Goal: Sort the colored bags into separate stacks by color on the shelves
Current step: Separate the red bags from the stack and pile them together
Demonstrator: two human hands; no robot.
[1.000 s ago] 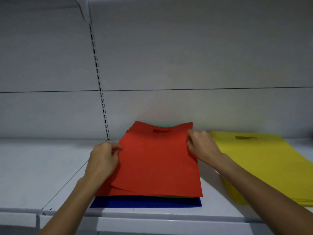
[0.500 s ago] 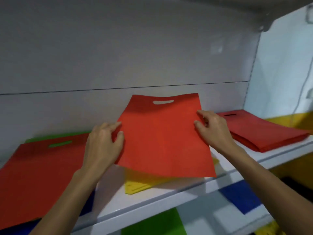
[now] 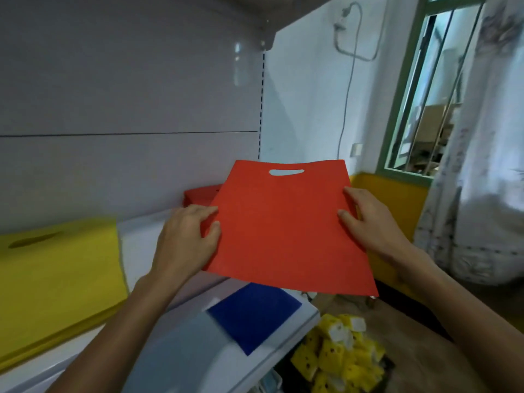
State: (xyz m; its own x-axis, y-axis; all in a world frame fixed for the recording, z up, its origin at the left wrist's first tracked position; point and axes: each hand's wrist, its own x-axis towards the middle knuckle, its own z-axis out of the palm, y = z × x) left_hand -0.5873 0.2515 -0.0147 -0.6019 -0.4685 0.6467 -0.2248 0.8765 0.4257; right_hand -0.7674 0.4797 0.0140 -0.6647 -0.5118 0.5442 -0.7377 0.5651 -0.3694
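Left end of the upper shelf [image 3: 141, 245]: yellow stack [image 3: 56, 279], flat, several bags thick, with a slot handle cut near its far end. Its surface is matte and its corners are square.

Left hand [image 3: 184, 242]: thumb on top and fingers under the left edge of the red bag [image 3: 283, 231], a pinch grip.

Change: a second ago this bag lay on top of a mixed pile with both hands at its edges. Half a second ago it was lifted and passing over the yellow bags. Now it is in the air at the right end of the shelf, touching nothing but the hands. The mixed pile has gone out of view.

Judgement: the carry is nearly done. The red stack [image 3: 198, 195] shows only as a corner against the back panel, behind the bag's left edge. What remains is to lay the bag down square on it.

Bag: a thin, felt-like sheet, rectangular, with an oval handle cut-out at the far end. It sags slightly between the two grips but is stiff enough to hold its plane.

Below it on the lower shelf lies a single blue bag [image 3: 255, 313], flat.

Right hand [image 3: 368, 225]: thumb on top and fingers curled round the right edge, pinching like the left.

Further right is a barred window [image 3: 425, 95] with a green frame. Low down sits a heap of small yellow packets [image 3: 334, 355].
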